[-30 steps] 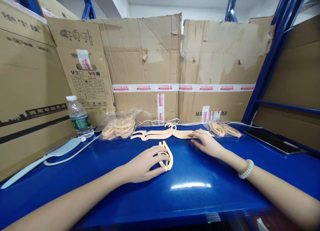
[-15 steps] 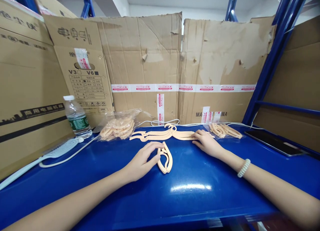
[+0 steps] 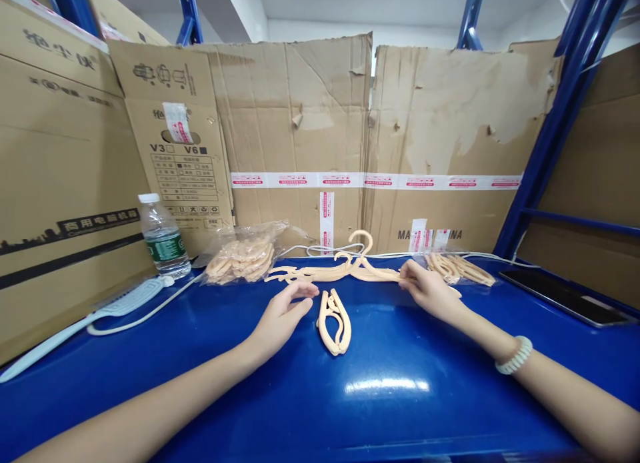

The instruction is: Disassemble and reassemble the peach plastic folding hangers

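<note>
A folded cream plastic clothes hanger lies on the blue surface. My left hand is just left of it, not touching it, with thumb and fingers apart and nothing between them. Farther back, unfolded hangers of the same kind lie in a stack. My right hand pinches the right arm of an unfolded hanger, whose hook stands up above the stack. The fingertips partly hide the end of that arm.
A plastic bag of folded hangers sits at back left, beside a water bottle and a pale hairbrush. Another bagged bundle and a dark tablet-like device are at right. Cardboard sheets stand behind.
My left hand has let go of the folded hanger and drawn slightly left. My right hand has tilted an unfolded hanger up, raising its hook. The view has shifted a little.
</note>
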{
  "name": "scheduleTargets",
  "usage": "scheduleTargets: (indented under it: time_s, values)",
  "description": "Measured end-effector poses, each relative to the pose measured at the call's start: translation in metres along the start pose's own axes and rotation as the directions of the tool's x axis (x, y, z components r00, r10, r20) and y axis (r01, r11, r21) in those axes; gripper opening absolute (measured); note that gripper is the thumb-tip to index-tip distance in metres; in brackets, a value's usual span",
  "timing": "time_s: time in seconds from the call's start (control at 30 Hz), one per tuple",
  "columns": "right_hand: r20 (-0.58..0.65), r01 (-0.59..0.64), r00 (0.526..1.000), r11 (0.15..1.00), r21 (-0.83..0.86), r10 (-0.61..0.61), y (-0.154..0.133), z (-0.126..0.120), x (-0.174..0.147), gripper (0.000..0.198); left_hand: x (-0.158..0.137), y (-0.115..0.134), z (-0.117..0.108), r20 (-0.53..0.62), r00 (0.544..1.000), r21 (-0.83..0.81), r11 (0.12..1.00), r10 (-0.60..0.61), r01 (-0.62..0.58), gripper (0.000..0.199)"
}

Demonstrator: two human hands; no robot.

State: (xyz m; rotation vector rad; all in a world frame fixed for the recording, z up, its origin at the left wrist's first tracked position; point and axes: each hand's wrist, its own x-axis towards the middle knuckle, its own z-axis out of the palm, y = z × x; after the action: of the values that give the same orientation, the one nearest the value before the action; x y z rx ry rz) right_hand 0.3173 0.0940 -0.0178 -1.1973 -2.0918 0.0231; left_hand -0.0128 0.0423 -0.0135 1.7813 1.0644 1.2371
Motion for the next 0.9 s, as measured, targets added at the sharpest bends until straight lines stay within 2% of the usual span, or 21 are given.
scheduleTargets:
  time_s: [0.13, 0.23, 0.33, 0.4, 0.53, 0.7, 0.9]
  values:
    - [-0.028, -0.002, 1.000, 0.998, 0.066, 0.004, -0.007, -0.009, 0.000, 0.009, 0.002, -0.002, 0.000, -0.071, 0.987, -0.116, 0.984, -0.141, 0.132, 0.023]
    - [-0.003, 0.020, 1.000, 0.996, 0.088, -0.020, -0.014, -0.014, 0.000, 0.011, 0.002, -0.004, 0.001, -0.151, 0.961, -0.205, 0.958, -0.232, 0.199, 0.035]
    - [0.062, 0.063, 0.996, 0.993, 0.100, -0.069, -0.024, -0.016, -0.002, 0.011, 0.002, -0.004, 0.001, -0.227, 0.938, -0.251, 0.946, -0.263, 0.204, 0.040]
    - [0.121, 0.105, 0.986, 0.989, 0.101, -0.117, -0.030, -0.016, -0.004, 0.012, 0.000, -0.002, 0.001, -0.247, 0.938, -0.245, 0.952, -0.244, 0.184, 0.042]
    - [0.208, 0.189, 0.956, 0.977, 0.103, -0.207, -0.039, -0.015, -0.008, 0.015, -0.003, 0.006, 0.003, -0.160, 0.971, -0.170, 0.974, -0.177, 0.150, 0.056]
    - [0.222, 0.242, 0.941, 0.967, 0.084, -0.255, -0.042, -0.016, -0.010, 0.016, -0.005, 0.011, 0.005, -0.043, 0.989, -0.084, 0.987, -0.141, 0.137, 0.036]
    - [0.170, 0.327, 0.933, 0.945, -0.025, -0.318, -0.038, -0.015, -0.009, 0.013, -0.004, 0.007, 0.004, -0.021, 0.986, -0.058, 0.985, -0.163, 0.162, 0.035]
